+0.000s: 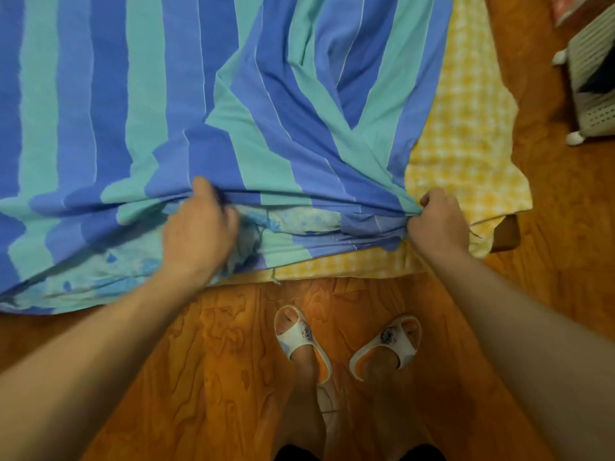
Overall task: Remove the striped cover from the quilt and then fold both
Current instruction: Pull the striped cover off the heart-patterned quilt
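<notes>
The striped cover (139,104), in blue and teal bands, lies spread over the bed with creases running toward its near right corner. At its near edge a paler, blotchy blue quilt (299,221) shows from inside the opening. My left hand (199,231) grips the cover's near edge, fingers curled into the fabric by the opening. My right hand (437,221) holds the bunched near right corner of the cover in a fist. Most of the quilt is hidden under the cover.
A yellow checked sheet (462,134) covers the bed and hangs past its right corner. My feet in white sandals (299,334) stand on the orange wooden floor (206,361). A white perforated basket (595,78) stands at the far right.
</notes>
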A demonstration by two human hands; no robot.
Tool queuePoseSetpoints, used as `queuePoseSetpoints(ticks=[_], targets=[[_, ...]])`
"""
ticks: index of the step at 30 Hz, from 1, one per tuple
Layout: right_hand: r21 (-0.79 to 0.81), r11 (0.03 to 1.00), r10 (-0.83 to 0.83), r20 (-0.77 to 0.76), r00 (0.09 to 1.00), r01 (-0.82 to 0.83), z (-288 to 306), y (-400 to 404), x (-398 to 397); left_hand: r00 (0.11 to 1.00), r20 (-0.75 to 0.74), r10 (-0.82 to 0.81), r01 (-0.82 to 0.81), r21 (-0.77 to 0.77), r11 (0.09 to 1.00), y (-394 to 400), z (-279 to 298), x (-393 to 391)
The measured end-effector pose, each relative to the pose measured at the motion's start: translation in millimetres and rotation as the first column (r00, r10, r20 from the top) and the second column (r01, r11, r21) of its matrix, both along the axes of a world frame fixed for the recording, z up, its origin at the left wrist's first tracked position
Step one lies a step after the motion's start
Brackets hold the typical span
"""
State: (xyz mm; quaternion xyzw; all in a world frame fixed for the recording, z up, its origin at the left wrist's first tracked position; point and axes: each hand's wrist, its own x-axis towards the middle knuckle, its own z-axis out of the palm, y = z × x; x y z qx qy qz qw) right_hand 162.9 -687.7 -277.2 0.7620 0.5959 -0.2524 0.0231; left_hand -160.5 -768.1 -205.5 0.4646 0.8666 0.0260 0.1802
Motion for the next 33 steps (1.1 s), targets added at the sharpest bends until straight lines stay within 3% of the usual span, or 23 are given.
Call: queuePoseSetpoints(ticks=[2, 4, 6, 7, 8, 10, 11, 13, 14, 15, 18, 20, 22, 24, 26, 28, 31, 32, 33], targets=[[0.04, 0.997, 0.062, -0.047, 0.997, -0.06, 5, -2, -2, 0.969, 0.233, 0.081, -0.084, 0.003, 0.996, -12, -9, 44], [0.058, 0.984, 0.175, -0.078, 0.982, -0.171, 10, -7, -2, 0.834, 0.506, 0.219, -0.203, -0.088, 0.975, -17, -22, 77], [0.156, 0.978, 0.153, -0.084, 0.985, -0.139, 12, -14, 7, 0.594, 0.715, 0.369, -0.342, -0.19, 0.92, -15, -29, 96], [0.233, 0.971, 0.067, -0.063, 0.996, -0.051, 14, -15, 15, 0.448, 0.779, 0.439, -0.428, -0.245, 0.87, -12, -30, 100], [0.287, 0.956, -0.049, -0.038, 0.998, 0.058, 18, -13, 26, 0.281, 0.819, 0.5, -0.499, -0.32, 0.805, -8, -33, 103], [0.245, 0.905, -0.347, -0.045, 0.937, 0.347, 20, -3, 53, -0.054, 0.829, 0.556, -0.576, -0.481, 0.661, 2, -36, 103], [0.168, 0.846, -0.499, -0.085, 0.862, 0.506, 17, 6, 69, -0.139, 0.812, 0.567, -0.591, -0.527, 0.61, 8, -38, 102], [-0.035, 0.714, -0.691, -0.2, 0.695, 0.7, 12, 20, 91, -0.17, 0.792, 0.587, -0.584, -0.561, 0.587, 18, -42, 103], [-0.128, 0.696, -0.711, -0.261, 0.653, 0.707, 12, 22, 95, -0.157, 0.785, 0.599, -0.586, -0.562, 0.584, 23, -43, 105], [-0.148, 0.717, -0.689, -0.303, 0.658, 0.681, 11, 22, 98, -0.156, 0.779, 0.607, -0.596, -0.564, 0.572, 27, -45, 108], [0.013, 0.792, -0.575, -0.323, 0.752, 0.611, 11, 19, 99, -0.169, 0.777, 0.606, -0.657, -0.547, 0.519, 37, -44, 119], [0.021, 0.778, -0.578, -0.365, 0.73, 0.628, 12, 19, 100, -0.227, 0.821, 0.524, -0.727, -0.501, 0.469, 40, -44, 128], [-0.04, 0.703, -0.676, -0.347, 0.65, 0.71, 11, 23, 109, -0.243, 0.858, 0.452, -0.799, -0.441, 0.409, 40, -40, 138], [-0.206, 0.615, -0.774, -0.34, 0.534, 0.761, 11, 28, 121, -0.212, 0.875, 0.436, -0.833, -0.395, 0.387, 37, -32, 144], [-0.336, 0.62, -0.771, -0.428, 0.472, 0.709, 14, 33, 130, -0.216, 0.883, 0.416, -0.826, -0.393, 0.405, 34, -26, 148], [-0.307, 0.664, -0.712, -0.537, 0.452, 0.682, 17, 37, 134, -0.206, 0.888, 0.411, -0.824, -0.384, 0.417, 30, -22, 149], [-0.284, 0.631, -0.619, -0.745, 0.249, 0.722, 24, 40, 143, -0.135, 0.889, 0.439, -0.845, -0.334, 0.417, 25, -10, 151], [-0.238, 0.632, -0.586, -0.77, 0.254, 0.737, 34, 39, 149, -0.107, 0.89, 0.444, -0.851, -0.313, 0.422, 24, -6, 153], [-0.125, 0.663, -0.566, -0.729, 0.384, 0.739, 42, 37, 161, -0.083, 0.891, 0.445, -0.854, -0.294, 0.429, 24, -1, 154]])
